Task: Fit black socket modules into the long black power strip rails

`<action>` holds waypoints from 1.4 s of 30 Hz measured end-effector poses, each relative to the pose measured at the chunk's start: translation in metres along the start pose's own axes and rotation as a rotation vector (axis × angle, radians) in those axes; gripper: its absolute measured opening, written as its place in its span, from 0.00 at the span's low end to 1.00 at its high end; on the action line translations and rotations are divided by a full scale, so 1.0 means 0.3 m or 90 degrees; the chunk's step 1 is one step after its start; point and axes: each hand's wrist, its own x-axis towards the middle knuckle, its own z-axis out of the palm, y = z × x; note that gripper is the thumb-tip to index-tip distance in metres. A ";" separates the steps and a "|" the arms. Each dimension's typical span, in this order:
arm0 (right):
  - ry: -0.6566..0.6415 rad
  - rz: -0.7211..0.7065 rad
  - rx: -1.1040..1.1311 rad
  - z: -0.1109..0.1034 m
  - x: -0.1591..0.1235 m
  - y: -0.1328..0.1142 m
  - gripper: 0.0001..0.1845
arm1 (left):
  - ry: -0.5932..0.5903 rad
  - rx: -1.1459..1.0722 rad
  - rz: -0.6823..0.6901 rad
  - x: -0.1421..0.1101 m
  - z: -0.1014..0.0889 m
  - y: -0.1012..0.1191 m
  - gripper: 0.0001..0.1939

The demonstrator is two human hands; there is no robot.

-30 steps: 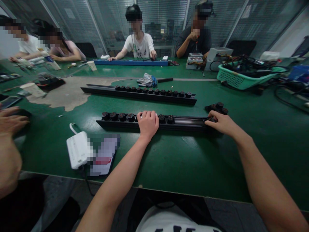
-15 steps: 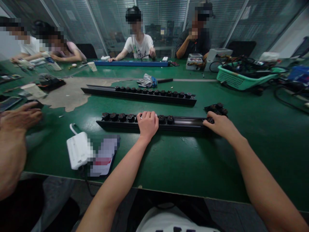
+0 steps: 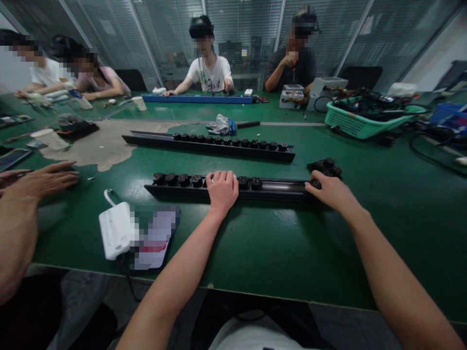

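Note:
A long black metal channel (image 3: 284, 195) lies across the table in front of me, with a row of black socket modules (image 3: 183, 180) seated along its left and middle part. My left hand (image 3: 223, 189) is closed over the channel near its middle, fingers curled across the far side and covering some modules. At the channel's right end, my right hand (image 3: 324, 187) pinches a small black socket module (image 3: 315, 184), mostly hidden by the fingers. Just beyond that hand sits a small heap of loose black modules (image 3: 330, 167). Between the row and my right hand, the channel's bare inside shows.
Behind lies a second black channel (image 3: 219, 148) with modules. Grey-blue gloves (image 3: 221, 125) rest farther back. A white adapter (image 3: 117, 231) and a phone (image 3: 158, 238) lie at near left, beside a co-worker's hand (image 3: 47, 182). A green basket (image 3: 359, 120) of cables stands at right.
My right hand has slid slightly left along the channel with the module. My left hand keeps its place. The co-worker's hand at left has reached farther right.

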 end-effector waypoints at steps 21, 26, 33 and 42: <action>-0.015 0.023 0.002 -0.002 0.001 -0.007 0.19 | 0.004 -0.005 0.003 0.000 0.002 -0.002 0.15; -0.026 0.039 0.002 -0.003 -0.001 -0.011 0.20 | 0.014 0.003 0.006 0.000 0.004 -0.003 0.14; -0.025 0.048 0.001 0.003 0.003 0.007 0.21 | 0.004 0.011 0.008 0.000 0.004 -0.003 0.14; -0.032 0.055 -0.005 0.015 0.016 0.035 0.22 | 0.001 -0.002 0.003 0.000 0.004 -0.004 0.14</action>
